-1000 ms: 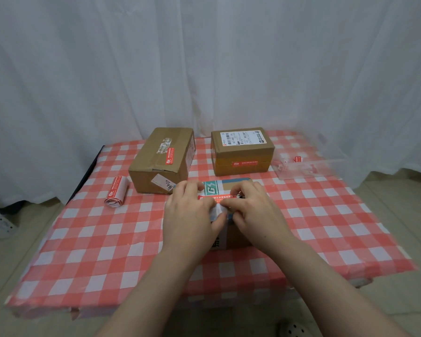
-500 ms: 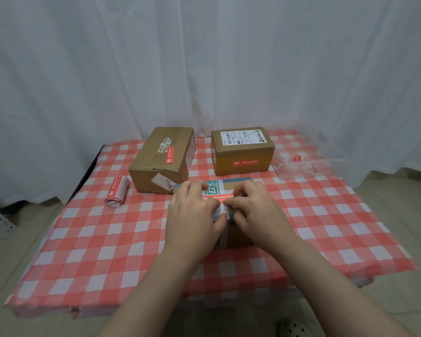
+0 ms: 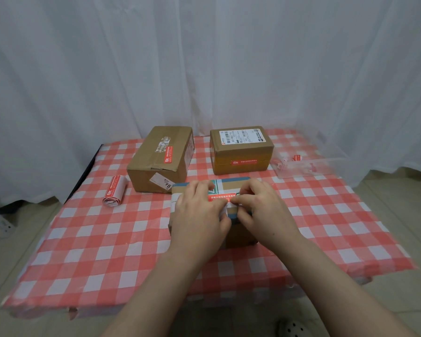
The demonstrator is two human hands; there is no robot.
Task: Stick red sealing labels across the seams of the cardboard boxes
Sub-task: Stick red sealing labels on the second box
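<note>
A small cardboard box (image 3: 233, 184) with blue-green print stands at the table's middle, mostly covered by my hands. A red sealing label (image 3: 223, 197) with white writing lies across its top. My left hand (image 3: 199, 215) grips the label's left part, with a white backing strip (image 3: 224, 210) showing between thumb and fingers. My right hand (image 3: 260, 210) pinches the label's right end with thumb and forefinger. Behind, the left brown box (image 3: 159, 159) carries a red label (image 3: 168, 154) on top. The right brown box (image 3: 241, 152) has a red label (image 3: 244, 162) on its front face.
A roll of red labels (image 3: 114, 193) lies at the left on the red-and-white checked tablecloth (image 3: 107, 251). A clear plastic tray (image 3: 311, 164) with red scraps sits at the back right. White curtains hang behind the table. A shoe (image 3: 292, 328) shows on the floor.
Both hands stay at the label on the near box; only the fingertips shift slightly along it.
</note>
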